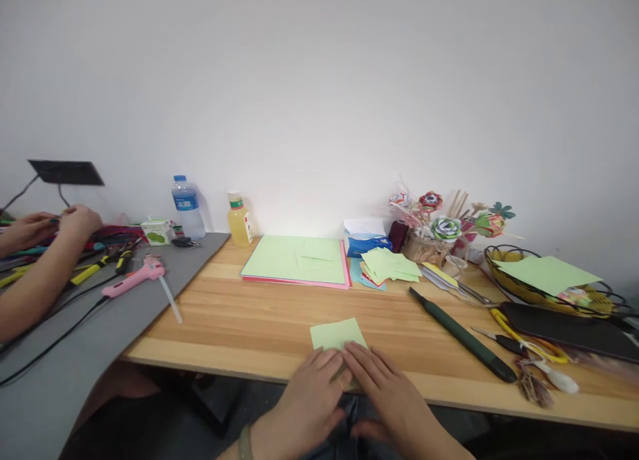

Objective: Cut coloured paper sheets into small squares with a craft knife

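A plain white wall (319, 114) rises behind a wooden table (239, 327), viewed from the wearer's own head. At the near edge, low in the center, lies a small light-green paper (337, 333), its far part showing beyond the fingertips and its near part covered.

The left hand (309, 393), banded at the wrist, bends its fingers over the paper; whether it pinches the sheet cannot be told. The right hand (384, 387) lays extended fingers on the sheet, its thumb spread away, so it looks unclenched and pressing rather than gripping. Two hands set so close together probably keep such a light sheet from sliding (paper skates easily on smooth wood).

Larger green sheets (272, 257) are stacked toward the wall, with loose green squares (392, 265) to their right, seemingly placed within reach yet out of the way. A dark green pen-shaped tool (464, 337) slants along the right side.

The near table edge runs right under the hands, leaving little support on the wearer's side. Wood grain shows between the paper and the stack, and more to the left, giving room to slide; rightward, the tool narrows it.
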A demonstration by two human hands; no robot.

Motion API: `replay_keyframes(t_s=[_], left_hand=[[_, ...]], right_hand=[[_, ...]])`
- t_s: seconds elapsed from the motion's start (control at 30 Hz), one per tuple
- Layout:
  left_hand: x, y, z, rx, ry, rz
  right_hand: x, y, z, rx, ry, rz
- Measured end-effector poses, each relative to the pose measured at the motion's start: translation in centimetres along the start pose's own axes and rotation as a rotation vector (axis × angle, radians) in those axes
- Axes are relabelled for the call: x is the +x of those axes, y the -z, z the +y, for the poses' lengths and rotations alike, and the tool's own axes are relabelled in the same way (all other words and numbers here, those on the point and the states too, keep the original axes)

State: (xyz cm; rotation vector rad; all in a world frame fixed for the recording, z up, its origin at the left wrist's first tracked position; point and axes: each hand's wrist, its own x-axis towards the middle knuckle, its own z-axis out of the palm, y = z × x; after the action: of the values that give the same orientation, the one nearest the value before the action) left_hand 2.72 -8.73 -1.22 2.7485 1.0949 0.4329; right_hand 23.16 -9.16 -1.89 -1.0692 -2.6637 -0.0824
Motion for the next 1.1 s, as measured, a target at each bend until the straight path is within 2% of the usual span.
replay_keyframes(t_s=[0.1,0.2,0.3,0.4,0.47,0.6,0.7,0.87,1.0,1.1], left_hand=[[-0.8,-0.8,-1.2,0.043,0.001,0.090],[-2.1,-0.8,-2.0,0.055,0.030,0.179],[-2.7,-0.3,-1.9,-0.002,0.008,0.277],[-2.4,0.1,-1.3,-0.111,0.001,0.386],[-1.9,0.2,-1.0,-0.215,0.066,0.461],[-0.6,0.0,-0.5,-0.303,0.326,0.554],[-0.1,-0.4,-0.3,-0.260,0.432,0.598],[-0.2,-0.8,-0.5,-0.222,0.404,0.609],[-0.2,-1.5,-0.9,-0.202,0.426,0.580],[-0.2,-2.1,-1.3,-0.196,0.476,0.598]], right_hand=[[-0.5,-0.2,-0.2,0.024,-0.099,0.060],[-1.4,0.4,0.4,0.098,-0.103,0.065],[-1.3,1.5,0.3,0.159,-0.136,0.048],[-0.5,2.2,0.0,0.246,-0.224,0.087],[0.1,2.2,0.0,0.338,-0.310,0.123],[0.9,1.4,0.6,0.474,-0.520,0.190],[1.1,1.1,1.4,0.553,-0.627,0.185],[1.2,1.2,2.4,0.676,-0.669,0.098],[1.2,0.4,2.4,0.523,-0.670,0.063],[1.2,-0.5,1.5,0.349,-0.710,0.138]])
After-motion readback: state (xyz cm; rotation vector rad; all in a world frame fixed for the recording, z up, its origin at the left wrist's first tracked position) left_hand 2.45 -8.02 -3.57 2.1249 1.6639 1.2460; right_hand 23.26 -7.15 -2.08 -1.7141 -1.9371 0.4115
